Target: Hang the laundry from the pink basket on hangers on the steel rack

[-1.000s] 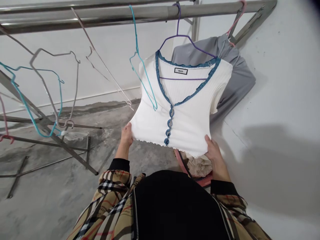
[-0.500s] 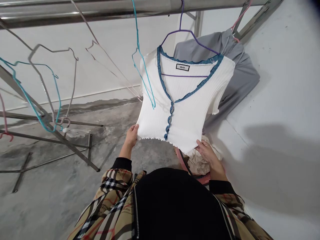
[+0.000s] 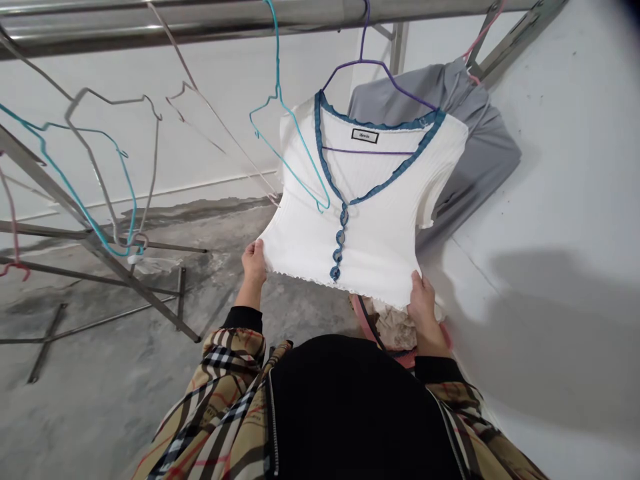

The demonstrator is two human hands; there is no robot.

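A white short-sleeved top (image 3: pixel 375 240) with blue ruffled trim and a blue-edged button line hangs from a purple hanger (image 3: pixel 361 62). My left hand (image 3: pixel 255 261) is closed on the lower left corner of its hem. At the lower right corner, my right hand (image 3: pixel 422 299) grips the fabric. Between both hands the hem is pulled out wide. A turquoise hanger (image 3: pixel 278 93) dangles just in front of the top's left side.
The steel rail (image 3: pixel 210 23) runs across above, with several bare hangers (image 3: pixel 113 101) at left. Grey clothing (image 3: pixel 480 147) hangs behind the top, near the white wall (image 3: pixel 560 200). Metal rack legs (image 3: pixel 135 287) stand on the concrete floor. A pink-edged container (image 3: pixel 367 320) sits below.
My hands have moved apart, left hand leftward and right hand rightward, stretching the hem wider. The turquoise hanger and the other bare hangers have swung a little.
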